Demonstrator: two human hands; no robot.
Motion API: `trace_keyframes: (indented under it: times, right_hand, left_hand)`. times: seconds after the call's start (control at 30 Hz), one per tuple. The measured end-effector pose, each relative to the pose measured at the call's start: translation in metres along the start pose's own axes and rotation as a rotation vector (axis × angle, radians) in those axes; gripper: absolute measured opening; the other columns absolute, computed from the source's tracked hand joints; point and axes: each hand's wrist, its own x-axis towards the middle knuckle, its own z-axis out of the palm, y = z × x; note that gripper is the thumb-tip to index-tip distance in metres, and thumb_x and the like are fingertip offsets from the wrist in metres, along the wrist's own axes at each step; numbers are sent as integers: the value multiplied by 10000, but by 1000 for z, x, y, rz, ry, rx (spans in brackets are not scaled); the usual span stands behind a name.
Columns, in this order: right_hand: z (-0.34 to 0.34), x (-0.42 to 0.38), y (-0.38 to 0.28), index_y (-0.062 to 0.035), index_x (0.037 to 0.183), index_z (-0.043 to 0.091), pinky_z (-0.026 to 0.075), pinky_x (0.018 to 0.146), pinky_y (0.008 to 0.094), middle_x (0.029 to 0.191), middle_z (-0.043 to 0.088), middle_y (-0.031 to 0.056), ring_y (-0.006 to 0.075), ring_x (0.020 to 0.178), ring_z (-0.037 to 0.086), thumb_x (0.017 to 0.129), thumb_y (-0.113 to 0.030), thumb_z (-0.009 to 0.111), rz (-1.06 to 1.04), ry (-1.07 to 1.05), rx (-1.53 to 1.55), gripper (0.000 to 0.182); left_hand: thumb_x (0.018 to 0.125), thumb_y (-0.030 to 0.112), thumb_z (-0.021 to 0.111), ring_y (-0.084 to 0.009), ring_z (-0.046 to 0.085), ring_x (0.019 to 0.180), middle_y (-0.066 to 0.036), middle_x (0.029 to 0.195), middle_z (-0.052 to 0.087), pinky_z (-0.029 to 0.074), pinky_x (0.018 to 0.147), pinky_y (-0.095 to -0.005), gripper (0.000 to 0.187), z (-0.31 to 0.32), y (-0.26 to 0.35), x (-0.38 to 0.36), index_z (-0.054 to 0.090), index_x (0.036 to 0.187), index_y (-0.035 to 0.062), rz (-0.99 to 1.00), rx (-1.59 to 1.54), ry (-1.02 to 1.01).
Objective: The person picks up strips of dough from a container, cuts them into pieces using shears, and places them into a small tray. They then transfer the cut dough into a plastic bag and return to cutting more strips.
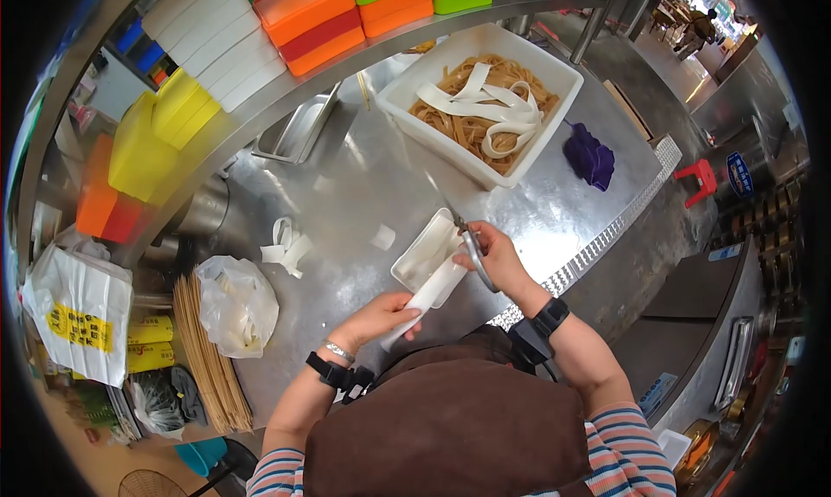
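My left hand is closed on a white strip, which slants up toward the right. In my right hand is a pair of scissors, its blades pointing up and left, close to the strip's upper end. Under the strip and between my hands lies a small white tray. Farther back, a large white tub holds brown noodle-like strands with wide white strips on top.
A purple cloth lies right of the tub. White scraps, a plastic bag and wooden skewers are at the left. A metal tray sits behind. Stacked boxes fill the shelf above.
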Motion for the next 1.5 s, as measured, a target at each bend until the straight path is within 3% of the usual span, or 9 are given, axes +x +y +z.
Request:
trace_keyframes:
  times: [0.13, 0.4, 0.47, 0.6, 0.73, 0.8, 1.27, 1.43, 1.5]
  right_hand:
    - [-12, 18, 13, -33, 1068, 547, 415, 589, 223, 725, 576, -14, 56, 655, 500, 720, -29, 748, 9, 28, -86, 402]
    - [-25, 5, 9, -12, 1079, 565, 489, 682, 320, 823, 650, 144, 269, 727, 629, 757, -218, 737, -105, 312, -436, 419]
    - [-41, -15, 3, -19, 1086, 567, 485, 627, 322, 790, 643, 103, 231, 663, 610, 768, -257, 739, -124, 259, -478, 433]
    - [-66, -69, -19, -70, 1056, 591, 394, 499, 220, 695, 533, -15, 62, 565, 475, 831, -411, 676, 474, -370, -174, 418]
    - [-71, -104, 1, -112, 1029, 566, 362, 501, 190, 708, 508, -41, 30, 551, 427, 871, -474, 597, 707, -665, -58, 396]
    - [-62, -109, 9, -106, 996, 563, 369, 511, 195, 703, 502, -46, 32, 555, 428, 876, -476, 589, 701, -705, 3, 389]
    - [-23, -96, 19, -68, 870, 596, 322, 388, 185, 577, 489, -41, 32, 443, 431, 861, -372, 659, 663, -543, 45, 310]
    - [-48, -116, 15, -44, 989, 623, 349, 428, 199, 607, 545, -26, 34, 479, 463, 826, -286, 716, 573, -441, 2, 306]
    - [-61, -123, 21, -18, 1057, 618, 413, 532, 205, 685, 625, 5, 49, 589, 535, 795, -227, 751, 442, -296, -134, 361]
  left_hand:
    - [963, 244, 484, -89, 592, 645, -20, 793, 624, 481, 597, -223, 241, 1, -14, 0, 581, 1034, 34, -141, -63, 101]
    - [975, 243, 451, -66, 504, 547, 4, 709, 588, 406, 495, -202, 253, 13, -20, 16, 601, 996, 40, -157, -97, 187]
    - [977, 238, 446, -64, 484, 531, 6, 695, 581, 391, 477, -207, 255, 15, -20, 17, 605, 987, 39, -146, -105, 202]
    - [981, 231, 437, -62, 472, 522, 8, 679, 572, 378, 469, -205, 259, 20, -15, 16, 608, 983, 37, -146, -176, 199]
    - [980, 223, 444, -62, 473, 518, 6, 677, 575, 377, 465, -195, 249, 22, -16, 15, 609, 976, 37, -129, -270, 213]
    - [978, 223, 449, -63, 472, 514, 4, 677, 576, 377, 461, -193, 245, 23, -17, 16, 608, 971, 36, -127, -299, 209]
    - [968, 248, 469, -74, 501, 521, -13, 698, 599, 395, 458, -199, 246, 18, -25, 8, 605, 955, 44, -165, -251, 265]
    - [916, 259, 561, -80, 596, 615, -32, 805, 671, 461, 525, -215, 256, -58, -38, -27, 618, 1015, 30, 1, 41, 594]
    - [874, 232, 607, -157, 627, 689, -77, 846, 669, 495, 596, -272, 280, -102, -39, -36, 612, 1018, -7, 39, 323, 734]
